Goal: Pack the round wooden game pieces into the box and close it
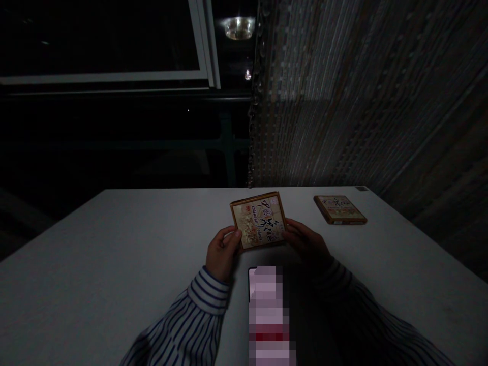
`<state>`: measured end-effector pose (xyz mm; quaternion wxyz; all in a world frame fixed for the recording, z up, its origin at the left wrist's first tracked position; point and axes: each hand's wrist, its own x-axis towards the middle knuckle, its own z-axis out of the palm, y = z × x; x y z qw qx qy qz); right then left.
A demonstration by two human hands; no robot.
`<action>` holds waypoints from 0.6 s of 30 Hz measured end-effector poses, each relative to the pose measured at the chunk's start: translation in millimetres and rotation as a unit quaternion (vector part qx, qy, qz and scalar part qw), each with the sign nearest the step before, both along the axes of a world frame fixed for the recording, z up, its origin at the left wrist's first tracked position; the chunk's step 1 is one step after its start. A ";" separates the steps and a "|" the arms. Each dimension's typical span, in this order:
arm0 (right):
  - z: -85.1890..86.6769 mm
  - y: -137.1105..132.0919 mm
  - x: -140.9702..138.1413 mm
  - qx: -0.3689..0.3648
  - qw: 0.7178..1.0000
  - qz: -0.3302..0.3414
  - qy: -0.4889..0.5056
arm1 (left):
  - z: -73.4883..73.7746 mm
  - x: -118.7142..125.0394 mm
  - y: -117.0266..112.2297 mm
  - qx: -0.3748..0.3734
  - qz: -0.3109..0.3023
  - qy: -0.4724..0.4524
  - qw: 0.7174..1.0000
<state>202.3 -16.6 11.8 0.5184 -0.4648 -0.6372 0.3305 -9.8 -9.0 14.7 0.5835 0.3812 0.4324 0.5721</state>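
Between my two hands is a flat Chinese chess box [259, 221], its printed cover facing me and slightly tilted. My left hand [223, 249] grips the lower left corner, with the thumb on the front. At the right edge, my right hand [307, 244] is closed on the same box; its fingers are partly in shadow. The box is held above the white table [152, 244]. Below it, close to me, lies a phone [267, 310] with a lit, pixelated screen.
A second box [340, 209] with a similar cover lies at the table's far right. A small dark patch [361, 188] marks the far right corner. Behind the table hang a strand curtain [324, 101] and a chain, beside a dark window [114, 40].
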 end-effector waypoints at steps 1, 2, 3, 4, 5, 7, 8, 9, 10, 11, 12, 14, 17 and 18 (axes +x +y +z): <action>0.2 -0.1 -0.3 0.001 1.000 0.004 0.005 | 0.0 -0.2 0.2 0.003 0.003 0.003 1.000; 0.4 -0.1 -0.5 0.001 1.000 0.008 0.013 | 0.1 -0.3 0.4 0.006 0.007 0.004 1.000; 0.5 -0.1 -0.6 0.000 1.000 0.010 0.021 | 0.3 -0.3 0.5 0.009 0.011 0.004 1.000; 0.5 0.1 -0.6 0.000 1.000 0.011 0.030 | 0.6 -0.2 0.6 0.013 0.015 0.004 1.000; 0.4 0.3 -0.5 -0.002 0.999 0.014 0.036 | 0.9 0.0 0.5 0.019 0.018 0.003 1.000; -0.3 0.9 0.2 -0.001 0.999 0.020 0.046 | 1.9 0.3 0.2 0.036 0.023 0.008 0.999; -0.7 1.2 0.7 0.000 0.999 0.024 0.046 | 2.6 0.3 -0.1 0.048 0.028 0.013 0.998; -1.2 1.3 1.2 0.004 0.999 0.025 0.043 | 3.5 -0.1 -0.4 0.061 0.033 0.018 0.997; -1.7 1.4 1.7 0.010 0.999 0.023 0.037 | 4.6 -0.7 -0.6 0.073 0.039 0.021 0.996; -1.9 1.3 2.1 0.016 0.999 0.020 0.028 | 5.8 -1.6 -0.8 0.084 0.045 0.022 0.995; -2.0 1.0 2.5 0.022 0.999 0.016 0.016 | 7.1 -2.7 -1.0 0.094 0.049 0.022 0.994; -1.5 0.2 3.2 0.033 0.999 0.011 -0.012 | 9.3 -5.4 -1.2 0.113 0.056 0.019 0.992; 0.2 -1.1 4.7 0.047 0.997 -0.006 -0.063 | 11.6 -9.2 -1.6 0.130 0.065 0.026 0.989; 0.7 -1.3 5.3 0.051 0.995 -0.017 -0.082 | 12.0 -10.1 -1.7 0.130 0.068 0.032 0.989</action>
